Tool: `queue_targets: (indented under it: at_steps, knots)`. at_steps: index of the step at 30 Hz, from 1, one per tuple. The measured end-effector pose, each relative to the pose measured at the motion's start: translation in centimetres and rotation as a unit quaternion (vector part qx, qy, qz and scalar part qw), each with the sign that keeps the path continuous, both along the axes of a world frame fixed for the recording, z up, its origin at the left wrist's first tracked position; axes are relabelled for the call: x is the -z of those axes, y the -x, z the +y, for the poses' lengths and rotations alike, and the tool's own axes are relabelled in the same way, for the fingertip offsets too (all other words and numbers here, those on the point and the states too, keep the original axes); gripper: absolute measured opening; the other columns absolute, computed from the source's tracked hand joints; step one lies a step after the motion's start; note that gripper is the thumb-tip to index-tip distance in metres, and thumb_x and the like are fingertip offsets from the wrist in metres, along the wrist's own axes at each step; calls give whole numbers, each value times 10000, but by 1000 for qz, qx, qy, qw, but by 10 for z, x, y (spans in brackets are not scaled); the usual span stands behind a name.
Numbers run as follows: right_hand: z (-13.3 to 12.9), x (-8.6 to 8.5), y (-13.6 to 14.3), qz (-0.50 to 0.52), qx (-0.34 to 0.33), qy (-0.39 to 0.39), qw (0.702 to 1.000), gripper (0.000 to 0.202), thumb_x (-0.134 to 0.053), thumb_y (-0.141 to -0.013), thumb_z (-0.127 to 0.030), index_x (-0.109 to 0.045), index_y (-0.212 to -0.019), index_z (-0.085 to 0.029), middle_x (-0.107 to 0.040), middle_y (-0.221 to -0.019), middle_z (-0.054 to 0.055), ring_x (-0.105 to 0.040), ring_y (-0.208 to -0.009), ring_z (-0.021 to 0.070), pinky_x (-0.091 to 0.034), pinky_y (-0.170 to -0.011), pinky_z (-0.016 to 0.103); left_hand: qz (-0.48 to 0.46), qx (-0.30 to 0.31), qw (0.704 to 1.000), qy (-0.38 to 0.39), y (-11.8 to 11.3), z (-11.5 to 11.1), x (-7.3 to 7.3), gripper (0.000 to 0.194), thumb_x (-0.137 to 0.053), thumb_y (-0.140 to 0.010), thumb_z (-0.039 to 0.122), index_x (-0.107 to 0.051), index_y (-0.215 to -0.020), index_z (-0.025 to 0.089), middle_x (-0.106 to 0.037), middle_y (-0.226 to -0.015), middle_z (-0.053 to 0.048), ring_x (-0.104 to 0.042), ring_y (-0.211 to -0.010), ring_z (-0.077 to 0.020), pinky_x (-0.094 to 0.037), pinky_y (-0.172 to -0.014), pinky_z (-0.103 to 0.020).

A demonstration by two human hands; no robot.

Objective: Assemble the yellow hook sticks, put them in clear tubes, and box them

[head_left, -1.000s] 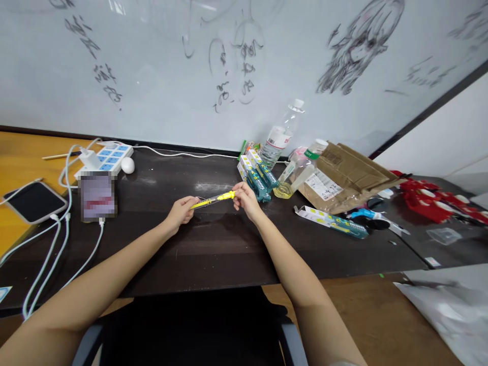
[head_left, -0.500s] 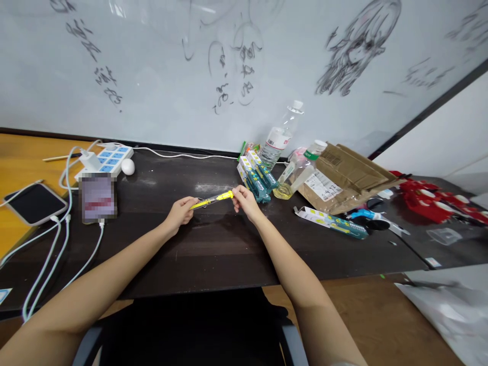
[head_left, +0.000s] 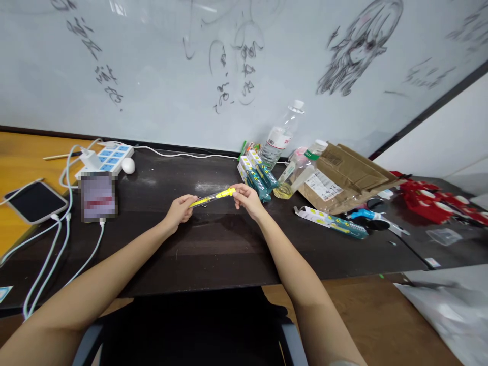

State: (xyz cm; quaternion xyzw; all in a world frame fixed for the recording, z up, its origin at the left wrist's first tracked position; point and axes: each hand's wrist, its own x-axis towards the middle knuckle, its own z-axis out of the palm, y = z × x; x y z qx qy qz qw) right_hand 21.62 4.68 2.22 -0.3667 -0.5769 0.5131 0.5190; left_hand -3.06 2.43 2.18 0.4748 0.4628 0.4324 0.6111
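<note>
A slim yellow-and-clear tube-shaped tool [head_left: 212, 197] is held level above the dark desk [head_left: 213, 249], its exact kind too small to make out. My left hand [head_left: 180, 212] is closed round its left end. At the yellow right end, the thumb and fingers of my right hand [head_left: 247, 199] pinch the tip. Something like a thin wire loop [head_left: 204, 205] shows just under the tool near my left fingers; I cannot tell whether it is attached. Just beyond my right hand lie two teal-and-white narrow boxes [head_left: 256, 175], side by side.
An opened narrow box [head_left: 331, 222] lies to the right, near scissors [head_left: 375, 223] and a cardboard parcel [head_left: 335, 178]. Two plastic bottles, one tall [head_left: 280, 137] and one with yellow liquid [head_left: 301, 170], stand behind. Leftward are a power strip [head_left: 112, 158], phones [head_left: 36, 202] and white cables [head_left: 57, 244].
The fingers of my right hand have shifted slightly on the yellow end and look a little straighter. My left hand keeps its hold; the tool has barely moved.
</note>
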Motion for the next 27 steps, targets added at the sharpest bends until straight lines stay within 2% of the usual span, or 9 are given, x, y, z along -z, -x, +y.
queue_targets:
  at_steps: [4, 8, 13, 16, 19, 21, 24, 27]
  knots:
    - [1, -1, -2, -45, 22, -10, 999, 335, -721, -689, -434, -580, -842, -171, -477, -574, -79, -393, -399, 32, -370, -341, 165, 7, -4, 1000, -7, 0, 0, 0, 240, -597, -774, 399, -539, -799, 167, -237, -417, 120, -178, -320, -18, -101, -322, -125]
    - [1, 1, -1, -88, 43, -6, 995, 390, -632, -742, -538, -468, -695, -186, -438, -516, -87, -369, -364, 29, -332, -316, 147, 10, 2, 1000, -7, -1, 0, 2, 261, -616, -757, 409, -562, -824, 162, -228, -425, 122, -173, -321, -16, -96, -330, -132]
    - [-2, -1, 1, -66, 18, 10, 998, 328, -557, -788, -521, -495, -841, -204, -491, -562, -79, -416, -392, 49, -360, -322, 145, 18, 4, 1000, -7, -1, 0, 2, 275, -620, -755, 422, -569, -830, 162, -221, -421, 124, -163, -316, -16, -84, -334, -138]
    - [-2, 1, 3, -66, 18, 15, 998, 327, -592, -763, -503, -462, -760, -202, -480, -537, -82, -403, -380, 46, -358, -318, 148, 15, 7, 1000, -4, -2, 0, 3, 273, -621, -755, 422, -565, -825, 163, -219, -423, 124, -167, -317, -16, -85, -335, -137]
    - [-1, 3, 4, -88, 45, 33, 995, 405, -534, -786, -570, -415, -671, -200, -447, -496, -78, -372, -343, 40, -320, -291, 148, 13, 14, 1000, -6, -3, 0, 4, 278, -625, -753, 427, -563, -813, 163, -213, -422, 125, -165, -317, -16, -91, -335, -137]
    - [-1, 3, 4, -83, 49, 40, 995, 404, -492, -806, -584, -428, -697, -200, -452, -502, -77, -373, -342, 40, -313, -289, 144, 13, 14, 1000, -7, -3, 0, 3, 276, -620, -756, 428, -562, -812, 164, -213, -420, 125, -166, -317, -18, -94, -334, -137]
    - [-3, 1, 4, -53, 18, 31, 998, 314, -528, -800, -517, -452, -807, -213, -505, -542, -80, -401, -370, 50, -340, -307, 142, 18, 11, 1000, -7, -2, 0, 2, 265, -611, -762, 420, -565, -819, 165, -219, -418, 123, -168, -318, -20, -92, -333, -138]
    - [-4, 1, 5, -53, 10, 24, 998, 309, -572, -772, -491, -434, -769, -214, -508, -532, -84, -402, -366, 51, -349, -310, 147, 19, 12, 1000, -7, -2, -1, 1, 263, -607, -762, 420, -567, -816, 165, -212, -416, 124, -157, -319, -19, -90, -331, -139]
